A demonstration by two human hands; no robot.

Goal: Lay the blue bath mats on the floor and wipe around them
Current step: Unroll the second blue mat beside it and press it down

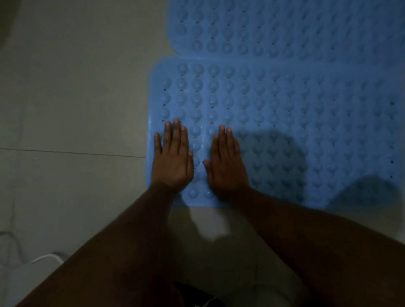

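Two blue bath mats with rows of round suction cups lie on the tiled floor. The near mat [302, 111] stretches to the right; the far mat [282, 13] lies behind it, its near edge overlapping or touching the near mat's far edge. My left hand [172, 158] presses flat on the near mat's left end, fingers straight and together. My right hand [226, 161] lies flat beside it, a short gap between the two, fingers straight too. Both palms face down and hold nothing.
Pale floor tiles [66, 96] with a grout line spread to the left of the mats. A white cable [0, 244] loops at the lower left, by a pale object. The room is dim, and shadows fall on the near mat's front edge.
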